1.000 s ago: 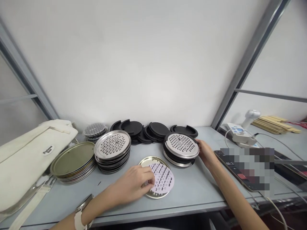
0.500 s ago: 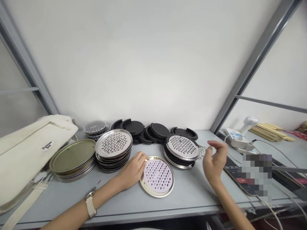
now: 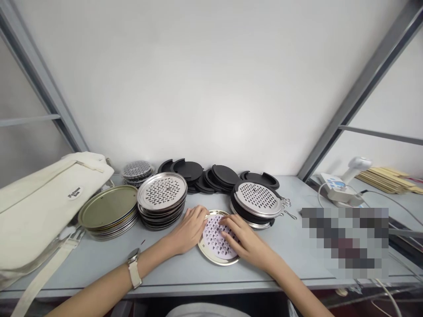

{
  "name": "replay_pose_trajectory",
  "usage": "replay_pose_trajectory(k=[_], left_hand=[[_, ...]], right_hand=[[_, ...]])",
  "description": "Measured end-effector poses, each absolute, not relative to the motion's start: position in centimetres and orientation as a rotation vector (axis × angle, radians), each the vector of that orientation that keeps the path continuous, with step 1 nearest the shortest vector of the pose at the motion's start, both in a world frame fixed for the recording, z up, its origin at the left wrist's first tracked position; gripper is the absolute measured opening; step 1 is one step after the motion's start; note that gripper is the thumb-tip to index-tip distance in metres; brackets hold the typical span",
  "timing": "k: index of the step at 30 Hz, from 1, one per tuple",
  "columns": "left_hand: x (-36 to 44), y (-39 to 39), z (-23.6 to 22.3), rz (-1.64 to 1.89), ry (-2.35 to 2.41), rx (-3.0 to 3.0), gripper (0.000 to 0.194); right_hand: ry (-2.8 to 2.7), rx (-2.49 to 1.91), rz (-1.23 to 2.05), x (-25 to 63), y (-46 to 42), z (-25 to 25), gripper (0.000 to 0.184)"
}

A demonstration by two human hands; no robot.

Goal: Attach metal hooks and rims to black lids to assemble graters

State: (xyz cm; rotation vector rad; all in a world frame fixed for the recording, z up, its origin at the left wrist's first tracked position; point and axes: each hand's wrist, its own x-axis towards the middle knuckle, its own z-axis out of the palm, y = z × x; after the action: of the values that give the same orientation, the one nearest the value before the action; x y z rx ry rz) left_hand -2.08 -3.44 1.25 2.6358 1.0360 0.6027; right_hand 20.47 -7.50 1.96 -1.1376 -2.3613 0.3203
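Note:
A shiny round metal plate (image 3: 219, 261) lies in front of me, with a lilac perforated disc (image 3: 214, 241) sitting inside its rim. My left hand (image 3: 190, 230) has its fingers bent together over the left rim of the plate, closed on that edge. Across the right part of the disc rests my right hand (image 3: 247, 241), open, its fingers spread and touching the disc. That hand hides part of the disc and of the plate's right rim. To the left stands a tall stack of metal plates with perforated tops (image 3: 161, 192).
Olive plates (image 3: 107, 207) are stacked beside a cream bag (image 3: 42, 211) at left. Black round holders (image 3: 225, 174) lie along the wall. A black-and-silver stack (image 3: 257, 198) stands right of centre, with small metal clips (image 3: 286, 202). A white device (image 3: 339, 187) sits farther right.
My right hand has come left and down from the air beside the black-and-silver stack onto the lilac disc. My left hand stays at the plate's rim. The view has shifted slightly.

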Motion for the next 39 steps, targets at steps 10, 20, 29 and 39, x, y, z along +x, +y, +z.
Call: replay_pose_trajectory(k=[10, 20, 29, 39], left_hand=[[-2.1, -3.2, 0.8, 0.575, 1.022, 2.668, 0.026], [-2.1, -3.4, 0.9, 0.608, 1.016, 2.683, 0.026], [-2.0, -3.6, 1.5, 0.661, 0.979, 2.634, 0.032], [-2.1, -4.3, 2.4, 0.425, 0.635, 2.769, 0.044]], right_hand=[[-2.404, -1.100, 0.377, 20.4, -7.6, 1.6, 0.024], [-2.323, -1.089, 0.504, 20.2, -7.9, 1.3, 0.028], [-1.842, -1.147, 0.455, 21.1, -7.5, 0.8, 0.026], [-1.866, -1.189, 0.377, 21.1, -7.4, 0.7, 0.024]])
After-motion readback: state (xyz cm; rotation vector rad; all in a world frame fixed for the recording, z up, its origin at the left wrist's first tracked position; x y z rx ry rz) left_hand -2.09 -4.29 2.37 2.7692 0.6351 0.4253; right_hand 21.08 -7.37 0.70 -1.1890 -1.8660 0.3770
